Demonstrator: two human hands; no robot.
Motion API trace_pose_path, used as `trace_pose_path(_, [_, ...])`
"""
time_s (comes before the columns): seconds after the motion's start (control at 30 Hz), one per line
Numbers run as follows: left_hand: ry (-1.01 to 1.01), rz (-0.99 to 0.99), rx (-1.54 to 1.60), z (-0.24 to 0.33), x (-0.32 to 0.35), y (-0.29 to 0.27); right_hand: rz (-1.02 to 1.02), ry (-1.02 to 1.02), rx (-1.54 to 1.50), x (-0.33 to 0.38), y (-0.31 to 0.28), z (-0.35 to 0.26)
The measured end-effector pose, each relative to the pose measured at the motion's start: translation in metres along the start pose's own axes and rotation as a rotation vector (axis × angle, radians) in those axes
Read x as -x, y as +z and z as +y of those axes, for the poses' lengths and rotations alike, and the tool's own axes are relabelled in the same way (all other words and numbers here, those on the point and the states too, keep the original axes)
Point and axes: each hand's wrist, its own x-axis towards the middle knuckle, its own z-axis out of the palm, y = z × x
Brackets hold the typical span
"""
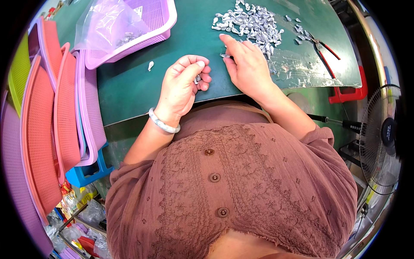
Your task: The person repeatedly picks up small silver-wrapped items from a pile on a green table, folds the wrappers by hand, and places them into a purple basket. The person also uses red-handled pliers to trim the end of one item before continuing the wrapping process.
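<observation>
Left hand [183,82] curled around small silver piece [197,79] near front edge of bench [129,86]. Right hand [246,64] pinches another at pile [252,23] – light, stiff, slippery probably; take by narrow end.

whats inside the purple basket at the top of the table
The purple basket holds a clear plastic bag with a few small silvery metal pieces showing through. The bag covers much of the basket floor, so anything beneath it cannot be seen.

One head-worn fisheye looks steeply down, close over the green table [129,93].
</observation>
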Motion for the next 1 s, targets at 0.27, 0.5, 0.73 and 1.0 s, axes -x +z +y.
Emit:
trace_pose_path(0.27, [0.007, 0.006, -0.038, 0.001, 0.001, 0.004, -0.031, 0.233, -0.833, 0.002, -0.007, 0.001])
trace_pose_path(0.5, [0.027, -0.012, -0.060, 0.002, 0.004, 0.009, -0.119, 0.441, -1.273, 0.003, -0.008, -0.007])
trace_pose_path(0.73, [0.046, 0.008, -0.075, 0.002, 0.004, 0.009, -0.144, 0.461, -1.304, 0.003, -0.005, -0.008])
trace_pose_path(1.0, [0.075, 0.016, -0.099, 0.002, 0.005, 0.010, -0.163, 0.480, -1.306, 0.002, -0.005, -0.009])
